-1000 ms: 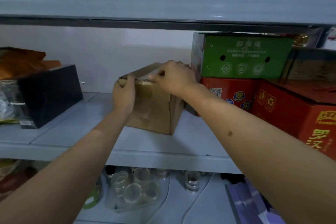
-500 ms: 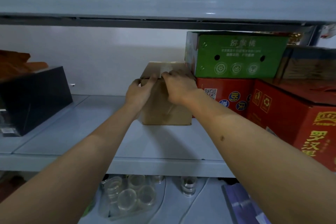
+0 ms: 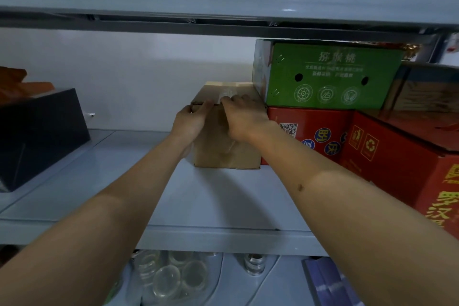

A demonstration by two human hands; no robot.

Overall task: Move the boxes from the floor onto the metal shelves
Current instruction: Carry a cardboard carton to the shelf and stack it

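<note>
Brown box, green box, red boxes, grey shelf

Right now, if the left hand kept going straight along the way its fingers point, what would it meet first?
The left hand is already on the brown cardboard box, fingers over its top front edge, so the box itself comes first. Beyond it lies the white back wall; the gap behind the box can't be judged.

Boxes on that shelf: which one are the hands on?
The plain brown box, the only unprinted one. Left hand and right hand grip its top front edge; it stands beside the green box and red boxes.
</note>
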